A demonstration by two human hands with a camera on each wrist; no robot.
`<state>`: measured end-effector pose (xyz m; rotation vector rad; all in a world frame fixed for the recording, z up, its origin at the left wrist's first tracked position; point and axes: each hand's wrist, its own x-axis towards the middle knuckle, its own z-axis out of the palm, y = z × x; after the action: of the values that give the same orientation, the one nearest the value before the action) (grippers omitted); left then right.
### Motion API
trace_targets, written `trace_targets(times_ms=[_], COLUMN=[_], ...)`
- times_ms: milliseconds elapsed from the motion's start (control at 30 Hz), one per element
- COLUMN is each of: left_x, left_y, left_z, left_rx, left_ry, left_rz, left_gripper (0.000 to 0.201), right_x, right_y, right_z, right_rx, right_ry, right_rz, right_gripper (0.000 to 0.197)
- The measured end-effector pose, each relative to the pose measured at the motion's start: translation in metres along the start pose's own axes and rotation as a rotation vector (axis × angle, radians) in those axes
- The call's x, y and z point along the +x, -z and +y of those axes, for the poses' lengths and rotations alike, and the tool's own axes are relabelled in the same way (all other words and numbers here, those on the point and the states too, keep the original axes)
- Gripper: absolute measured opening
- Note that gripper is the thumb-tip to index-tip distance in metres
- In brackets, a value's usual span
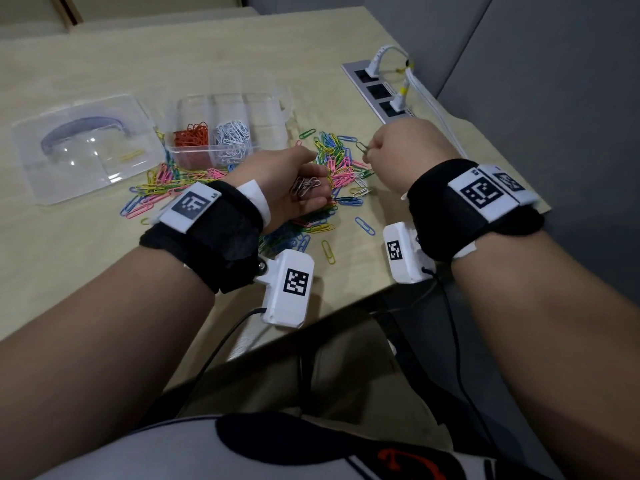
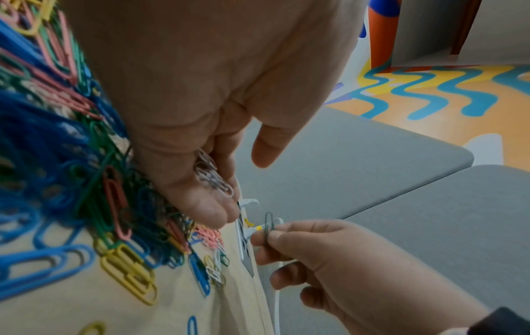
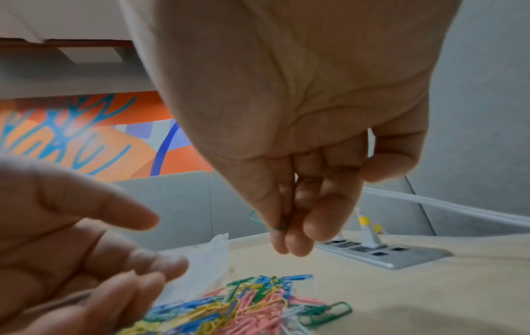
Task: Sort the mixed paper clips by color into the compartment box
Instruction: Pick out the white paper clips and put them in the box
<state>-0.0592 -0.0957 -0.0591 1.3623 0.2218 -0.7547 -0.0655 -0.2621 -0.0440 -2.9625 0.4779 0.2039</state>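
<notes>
Grey clip: a dark grey paper clip (image 1: 362, 147) was pinched between the thumb and fingertips of my right hand (image 1: 403, 152), held above the far-right part of the pile.
Left hand: my left hand (image 1: 292, 183) lay palm up over the pile, fingers loosely curled, cupping a small bunch of silver-grey clips (image 1: 305, 186).
Mixed pile: coloured paper clips (image 1: 332, 161) lay spread across the middle of the tabletop (image 1: 86, 251).
Compartment box: the clear box (image 1: 225, 133) stood behind the pile, orange clips (image 1: 191, 135) in one compartment, white clips (image 1: 232, 136) in the next.
Lid: the clear lid (image 1: 86, 143) lay left of the box.
Power strip: it (image 1: 379, 91) ran along the right edge.
</notes>
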Motion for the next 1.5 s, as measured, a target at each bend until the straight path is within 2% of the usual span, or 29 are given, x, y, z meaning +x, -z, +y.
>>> trace_targets(times_ms=[167, 333, 600, 900, 1033, 1167, 1267, 1500], left_x=[-0.002, -0.002, -0.003, -0.002, -0.001, 0.000, 0.000, -0.005], left_y=[-0.003, -0.002, -0.001, -0.003, -0.003, -0.002, -0.002, -0.009], left_z=[-0.001, -0.004, -0.005, -0.004, -0.004, -0.005, -0.005, -0.005], left_rx=[-0.001, -0.008, -0.013, -0.016, -0.022, -0.016, -0.015, 0.015], left_ry=[-0.001, 0.003, -0.008, -0.012, -0.015, -0.010, -0.009, -0.044], left_rz=[-0.003, -0.001, 0.001, 0.010, 0.010, 0.005, 0.006, -0.043], left_gripper=[0.028, 0.029, 0.026, 0.027, 0.027, 0.027, 0.026, 0.014], right_x=[-0.010, -0.011, -0.014, -0.024, -0.021, -0.025, -0.025, -0.026], right_y=[0.001, -0.015, -0.016, -0.004, 0.005, -0.002, -0.004, -0.006], right_z=[0.002, -0.004, 0.004, 0.006, 0.007, 0.009, 0.009, -0.004], right_rx=[-0.151, -0.138, -0.046, 0.128, 0.154, 0.250, 0.371, 0.602], right_ry=[-0.040, 0.045, 0.025, 0.073, 0.047, 0.044, 0.068, 0.220], right_rz=[0.005, -0.092, -0.019, 0.068, -0.029, 0.172, 0.225, 0.135], right_gripper=[0.025, 0.013, 0.015, 0.032, 0.033, 0.028, 0.018, 0.018])
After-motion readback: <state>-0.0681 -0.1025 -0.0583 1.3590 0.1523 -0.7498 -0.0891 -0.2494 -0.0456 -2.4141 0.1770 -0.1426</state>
